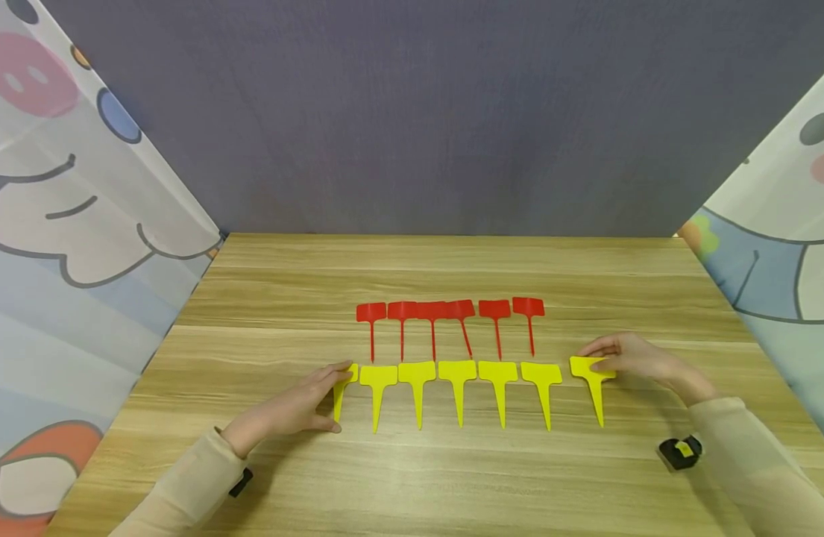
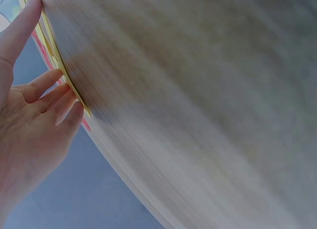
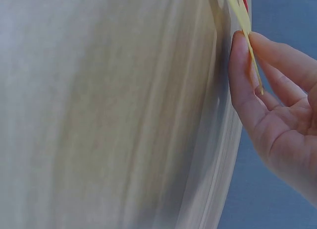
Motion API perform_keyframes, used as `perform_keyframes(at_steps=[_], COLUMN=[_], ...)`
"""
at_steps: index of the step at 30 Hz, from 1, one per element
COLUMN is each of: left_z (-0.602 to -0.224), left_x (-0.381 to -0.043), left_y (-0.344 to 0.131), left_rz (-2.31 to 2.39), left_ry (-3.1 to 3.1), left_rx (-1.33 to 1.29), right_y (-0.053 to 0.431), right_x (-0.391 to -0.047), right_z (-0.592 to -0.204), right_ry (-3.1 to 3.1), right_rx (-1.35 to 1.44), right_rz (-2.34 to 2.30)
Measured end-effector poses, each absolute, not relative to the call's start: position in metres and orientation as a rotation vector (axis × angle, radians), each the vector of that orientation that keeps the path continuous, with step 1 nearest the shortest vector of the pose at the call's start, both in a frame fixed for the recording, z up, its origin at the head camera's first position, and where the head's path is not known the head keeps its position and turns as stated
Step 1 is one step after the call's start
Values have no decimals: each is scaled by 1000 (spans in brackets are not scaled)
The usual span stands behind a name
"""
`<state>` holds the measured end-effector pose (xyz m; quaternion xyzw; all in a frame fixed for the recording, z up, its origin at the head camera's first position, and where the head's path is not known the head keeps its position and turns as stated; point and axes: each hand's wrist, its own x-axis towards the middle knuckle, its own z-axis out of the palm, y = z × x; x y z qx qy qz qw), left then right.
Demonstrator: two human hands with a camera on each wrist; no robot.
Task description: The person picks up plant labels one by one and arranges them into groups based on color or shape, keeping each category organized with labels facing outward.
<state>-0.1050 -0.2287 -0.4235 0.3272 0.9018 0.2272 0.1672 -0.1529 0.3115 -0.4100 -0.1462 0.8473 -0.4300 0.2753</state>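
Observation:
In the head view, my left hand [image 1: 292,403] is at the left end of a row of yellow T-shaped plant labels [image 1: 457,370]. Its spread fingers and thumb touch the leftmost yellow label [image 1: 338,400], covering part of its head. The left wrist view shows that hand [image 2: 37,115] with fairly straight fingers along the label edges. On the right, my right hand [image 1: 638,361] pinches another yellow plant label [image 1: 595,382] by its head, between thumb and fingers. The right wrist view shows this label [image 3: 241,15] edge-on, tilted above the tabletop.
Behind the yellow row lies a row of red plant labels [image 1: 403,310] with thin stems, some overlapping. Everything rests on a wood-grain table [image 1: 445,485]. A grey panel [image 1: 412,119] stands at the back, with cartoon-printed curtains [image 1: 56,313] at both sides.

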Motion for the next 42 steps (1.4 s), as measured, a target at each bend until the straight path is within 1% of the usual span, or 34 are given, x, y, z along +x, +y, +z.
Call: perform_keyframes(at_steps=[5, 11, 21, 42], left_z=[-423, -422, -422, -423], left_x=[-105, -105, -106, -106], left_y=[-229, -229, -228, -227], left_rz=[643, 647, 639, 634], left_ry=[2568, 2561, 2569, 2574], left_rx=[939, 933, 937, 929], right_y=[313, 306, 302, 285], right_x=[-154, -152, -152, -143], right_z=[-411, -408, -411, -407], right_ry=[2264, 2300, 2354, 2639], right_rx=[-457, -367, -350, -519], right_rz=[-1170, -1100, -1065, -845])
